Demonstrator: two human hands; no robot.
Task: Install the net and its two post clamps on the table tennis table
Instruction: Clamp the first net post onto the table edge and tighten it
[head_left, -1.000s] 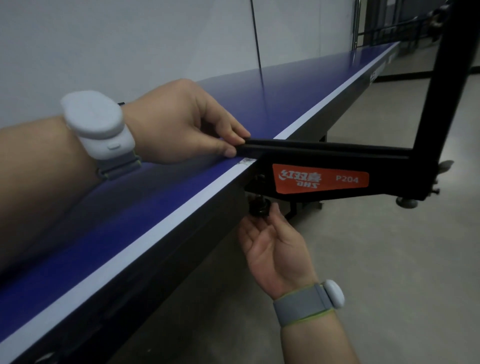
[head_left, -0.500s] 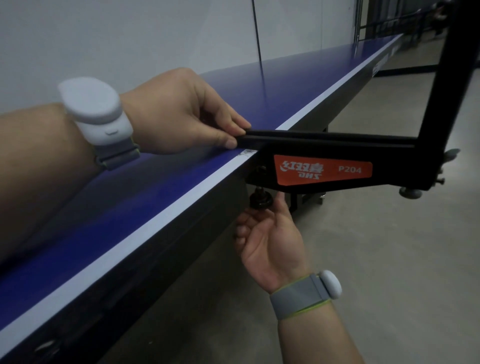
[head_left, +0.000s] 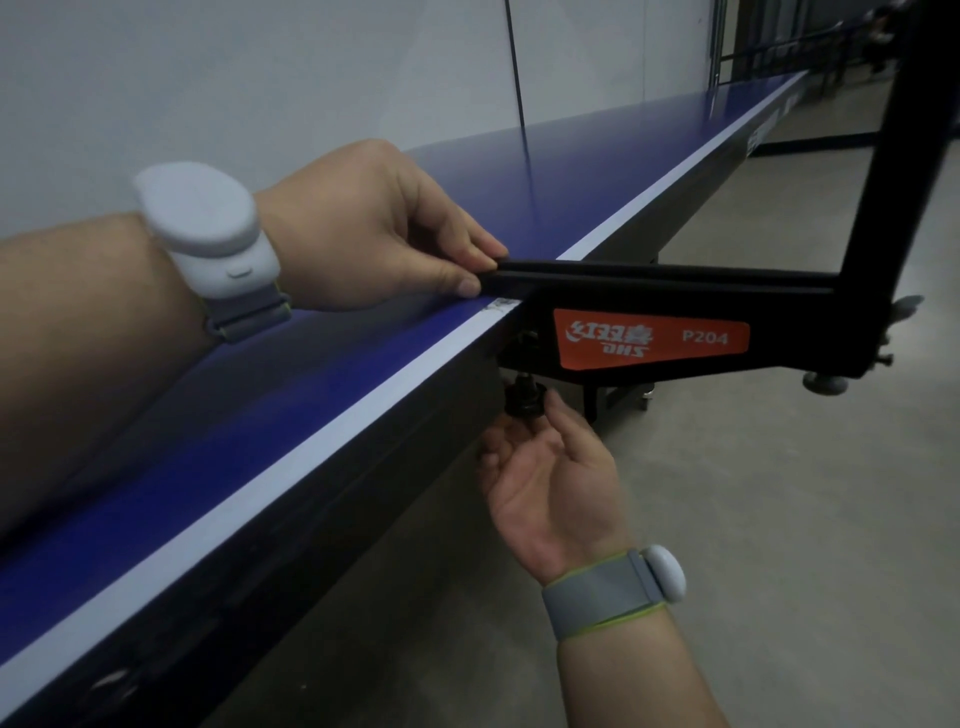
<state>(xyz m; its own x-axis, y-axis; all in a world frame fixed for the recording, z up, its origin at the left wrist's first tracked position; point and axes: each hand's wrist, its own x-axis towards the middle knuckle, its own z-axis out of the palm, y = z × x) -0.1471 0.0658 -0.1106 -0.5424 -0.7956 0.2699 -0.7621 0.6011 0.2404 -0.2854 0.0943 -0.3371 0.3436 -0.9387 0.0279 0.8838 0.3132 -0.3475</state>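
A black post clamp (head_left: 675, 291) with an orange label sits over the white-lined side edge of the blue table tennis table (head_left: 597, 171). Its upright post (head_left: 893, 156) rises at the right. My left hand (head_left: 374, 234) rests on the tabletop, thumb and fingers pinched on the inner end of the clamp's top arm. Below the table edge, my right hand (head_left: 540, 467) is palm up, its fingertips around the black screw knob (head_left: 525, 400) under the clamp. No net is visible.
A pale wall runs close along the table's far side. Grey concrete floor (head_left: 779, 519) lies to the right. A table leg with a caster (head_left: 644, 400) stands behind the clamp. Small adjusting knobs (head_left: 826, 384) stick out at the post's base.
My right hand has shifted around the screw knob, with the thumb now at its right side. My left hand keeps its pinch on the clamp arm. The view moved slightly.
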